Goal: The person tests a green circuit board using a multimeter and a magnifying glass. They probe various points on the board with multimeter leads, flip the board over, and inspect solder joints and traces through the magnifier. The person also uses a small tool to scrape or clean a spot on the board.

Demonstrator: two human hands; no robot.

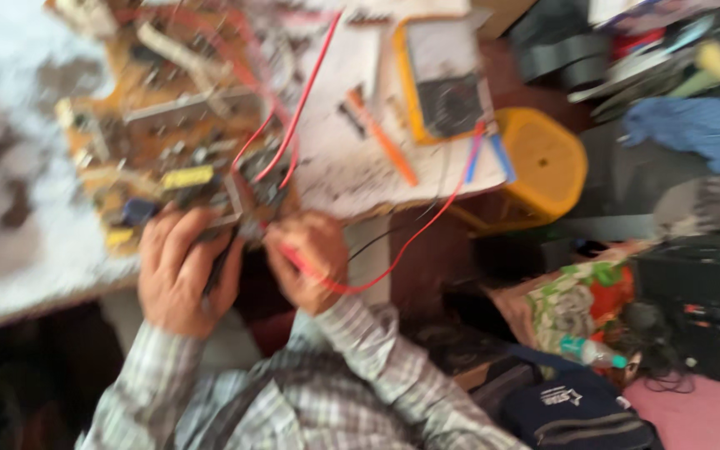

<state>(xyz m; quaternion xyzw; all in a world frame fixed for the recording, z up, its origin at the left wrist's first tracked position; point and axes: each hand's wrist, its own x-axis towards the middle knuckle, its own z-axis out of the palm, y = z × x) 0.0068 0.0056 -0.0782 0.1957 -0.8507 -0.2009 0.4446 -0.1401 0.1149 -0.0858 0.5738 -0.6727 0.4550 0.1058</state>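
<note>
Circuit board (pixel 168 125), brownish with many parts, lies on the white tabletop (pixel 27 258), its near edge under both hands. Left hand (pixel 178 271) curls its fingers around a black probe (pixel 220 262) at that edge. Right hand (pixel 314 258) pinches a red probe (pixel 289 254); its red wire (pixel 410 242) runs to the yellow meter (pixel 443 79). Picture is blurred.

A yellow-cased multimeter (pixel 445 79) lies at the far edge of the white surface (pixel 27 250) — its pale grey screen sits at the top of its face, blurred. A small yellow rectangular label (pixel 187 177) shows on the circuit board (pixel 168 117). On the floor at right stands a green, white and orange printed bag (pixel 581 304); a dark backpack (pixel 581 412) below it bears a small white logo patch.
</note>
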